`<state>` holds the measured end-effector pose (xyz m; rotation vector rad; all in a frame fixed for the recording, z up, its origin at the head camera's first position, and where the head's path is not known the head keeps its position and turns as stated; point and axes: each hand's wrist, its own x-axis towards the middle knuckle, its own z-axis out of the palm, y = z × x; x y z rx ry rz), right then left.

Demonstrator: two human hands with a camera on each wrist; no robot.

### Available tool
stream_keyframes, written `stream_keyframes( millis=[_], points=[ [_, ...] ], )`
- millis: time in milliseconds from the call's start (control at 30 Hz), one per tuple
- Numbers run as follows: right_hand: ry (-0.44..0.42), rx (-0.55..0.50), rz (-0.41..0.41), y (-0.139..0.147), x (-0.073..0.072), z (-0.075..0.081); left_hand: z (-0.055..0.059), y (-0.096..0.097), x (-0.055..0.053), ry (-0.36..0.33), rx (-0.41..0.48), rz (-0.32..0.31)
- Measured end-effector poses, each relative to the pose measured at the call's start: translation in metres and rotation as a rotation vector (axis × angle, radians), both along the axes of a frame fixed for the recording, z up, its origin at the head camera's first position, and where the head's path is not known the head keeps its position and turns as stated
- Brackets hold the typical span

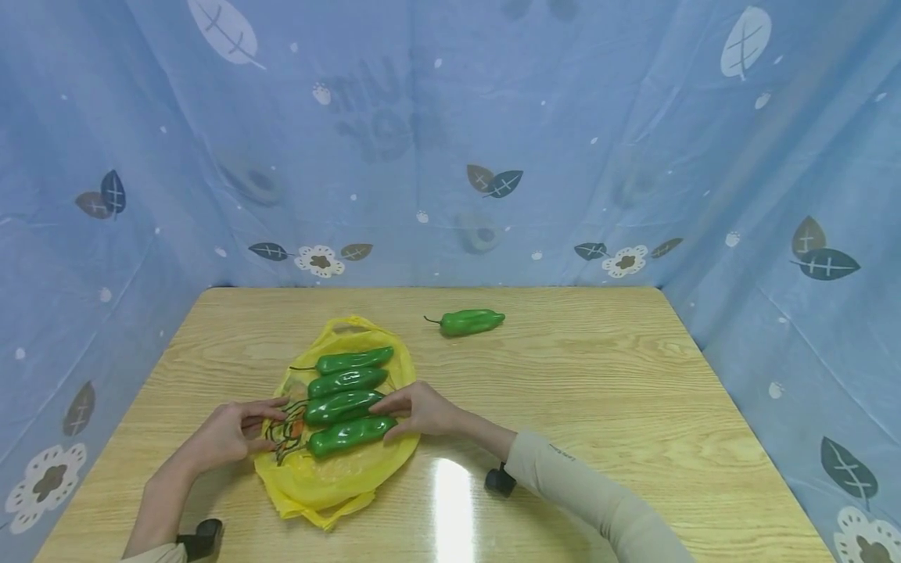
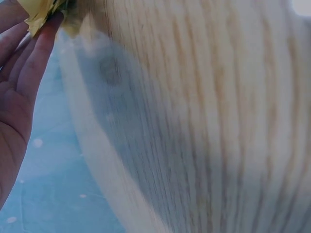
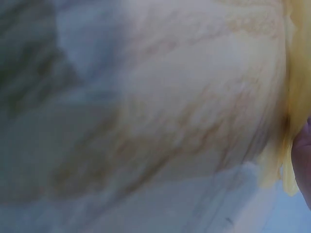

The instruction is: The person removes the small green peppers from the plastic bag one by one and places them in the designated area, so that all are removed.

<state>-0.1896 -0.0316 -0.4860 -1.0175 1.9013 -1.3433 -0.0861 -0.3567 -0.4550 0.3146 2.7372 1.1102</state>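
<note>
Wood-grain table below; left hand pinches the yellow bag; right hand touches green peppers, its grip unclear.

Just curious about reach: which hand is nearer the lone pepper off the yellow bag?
Right. The right hand is at the yellow bag's right side, in front and left of the lone pepper; the left hand is farther off, at the bag's left side.

The head view is bright and fairly sharp, with white glare on the near surface and highlights on the green peppers. The left wrist view is duller, under a broad grey shadow (its top right corner burns white); the right wrist view is heavily blurred.
</note>
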Motion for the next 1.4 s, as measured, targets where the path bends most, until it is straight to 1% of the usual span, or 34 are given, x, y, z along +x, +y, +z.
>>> stream_keyframes(
  millis=[133,433,600,800,1000,1100,1233,1333,1400],
  points=[
    [0.016,-0.007,0.015,0.000,0.000,-0.001,0.001,0.000,0.000,-0.014,0.008,0.013],
    [0.030,-0.070,0.043,0.000,0.004,-0.005,0.001,-0.001,0.000,-0.014,0.019,0.003],
    [0.082,-0.094,0.082,-0.002,0.004,-0.010,0.000,-0.002,0.001,-0.040,0.036,0.018],
    [0.118,-0.016,0.076,-0.005,0.003,-0.005,-0.001,-0.001,0.001,-0.051,0.053,0.028],
    [0.263,0.066,0.069,-0.011,0.003,0.000,0.001,0.000,0.001,-0.048,0.034,0.031],
    [0.310,0.104,0.062,-0.013,0.003,0.002,0.001,-0.001,0.000,-0.045,0.024,0.032],
    [0.381,0.160,0.085,-0.016,0.002,0.004,0.001,-0.001,0.000,-0.039,0.013,0.027],
    [0.418,0.181,0.109,-0.017,-0.001,0.006,0.001,-0.001,0.000,-0.050,0.020,0.030],
    [0.414,0.172,0.120,-0.016,-0.005,0.006,0.001,-0.001,0.000,-0.057,0.023,0.035]
  ],
)
